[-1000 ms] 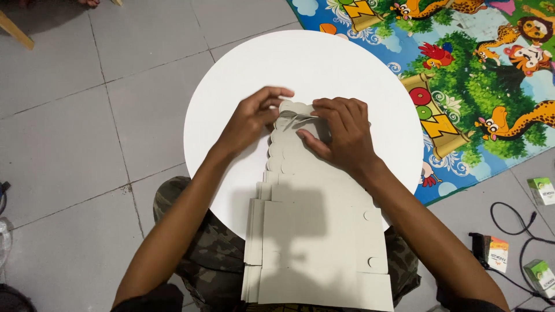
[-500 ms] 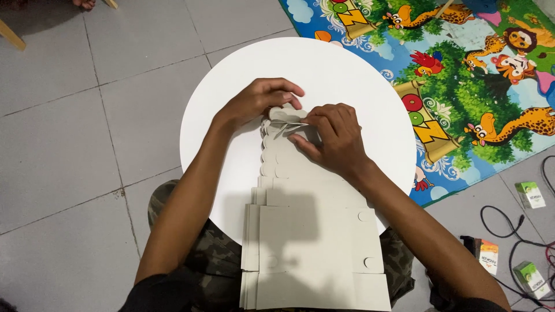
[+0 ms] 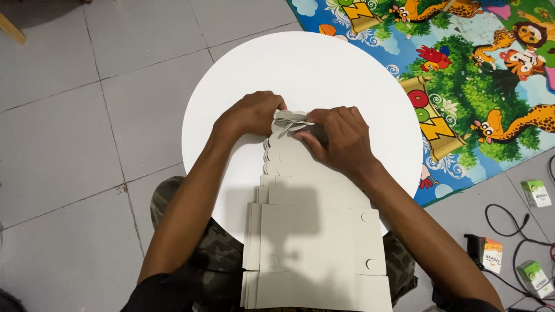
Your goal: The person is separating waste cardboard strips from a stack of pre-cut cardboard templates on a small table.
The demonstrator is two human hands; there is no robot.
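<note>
Floor: grey tiles (image 3: pixel 75 115) ran under everything, with a bright animal-print play mat (image 3: pixel 480 75) spread at the far right.
Table: a round white table (image 3: pixel 324 69) stood low over the person's lap.
Cardboard: a stack of flat grey cardboard blanks (image 3: pixel 315 242) lay from the lap up onto the table, scalloped end farthest from the person.
Left hand: the left hand (image 3: pixel 250 114) was curled tight, fingertips pinching the folded far flap of the top blank.
Right hand: the right hand (image 3: pixel 338 138) pressed down beside it, fingers bent onto the same flap; how firmly it gripped, I could not quite tell.
Clutter: small green-and-white boxes (image 3: pixel 536 193) and black cables (image 3: pixel 509 222) sat on the tiles at right.
</note>
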